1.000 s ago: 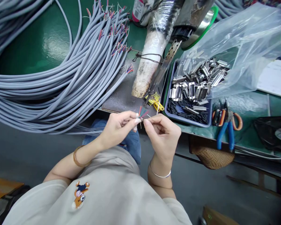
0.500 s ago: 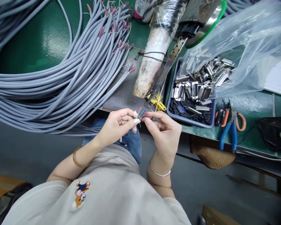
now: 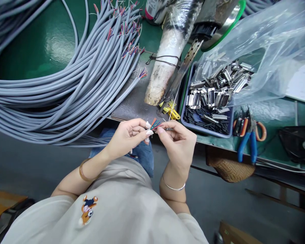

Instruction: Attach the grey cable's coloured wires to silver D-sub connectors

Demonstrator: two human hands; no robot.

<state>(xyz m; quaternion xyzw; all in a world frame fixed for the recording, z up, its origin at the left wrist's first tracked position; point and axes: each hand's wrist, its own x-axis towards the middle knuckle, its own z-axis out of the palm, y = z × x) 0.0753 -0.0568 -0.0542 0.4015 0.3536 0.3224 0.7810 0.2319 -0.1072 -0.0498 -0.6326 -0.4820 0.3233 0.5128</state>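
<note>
Wires [image 3: 154,124]: a small fan of coloured strands, orange, green, blue and red among them, at the centre of the frame, between the fingertips of both hands.
Left hand [image 3: 129,135]: left of centre, thumb and forefinger pinched together on the wires, white coverings on the fingertips.
Right hand [image 3: 180,141]: right of centre, thumb and forefinger closed at the right-hand ends of the wires, other fingers curled in; which strands it grips is too small to tell.
Cables [image 3: 91,81]: a thick grey bundle across the upper left, coloured ends fanned toward the top centre.
Tray [image 3: 208,130]: right of centre, holding metal connectors [image 3: 211,97] above black tubes [image 3: 190,118].
Bag [image 3: 274,47]: clear plastic, upper right, partly over the tray.
Pliers [image 3: 253,147]: blue-handled, right of the tray, beside orange-handled tools.
Bench [image 3: 58,47]: green, across the upper frame, beneath cables and tray.
</note>
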